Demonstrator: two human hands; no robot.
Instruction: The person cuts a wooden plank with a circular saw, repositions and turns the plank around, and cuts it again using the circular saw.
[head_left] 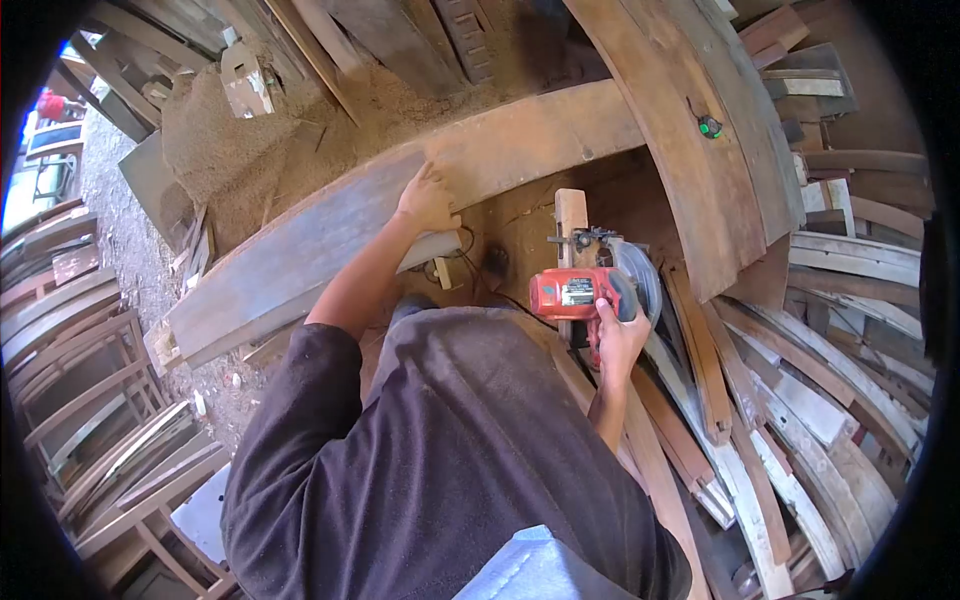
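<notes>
My right hand [622, 338] is wrapped around the handle of a red circular saw [570, 292], to the right of my knees. The saw has a label on its motor housing and a clear-grey guard [638, 275] around the blade side. It is held by a short upright strip of wood [571, 212]. My left hand [428, 197] lies on the near edge of a long wide wooden plank [300, 240], its fingers resting on the surface. The plank runs from lower left to upper right, and its far end meets a second wide board [690, 150].
A green-and-black tape measure [710, 127] lies on the right-hand board. Sawdust [215, 140] is heaped at the upper left. Curved wooden pieces [800, 400] crowd the right side, and wooden frames [90, 370] are stacked at the left. A dark cord [512, 299] runs near the saw.
</notes>
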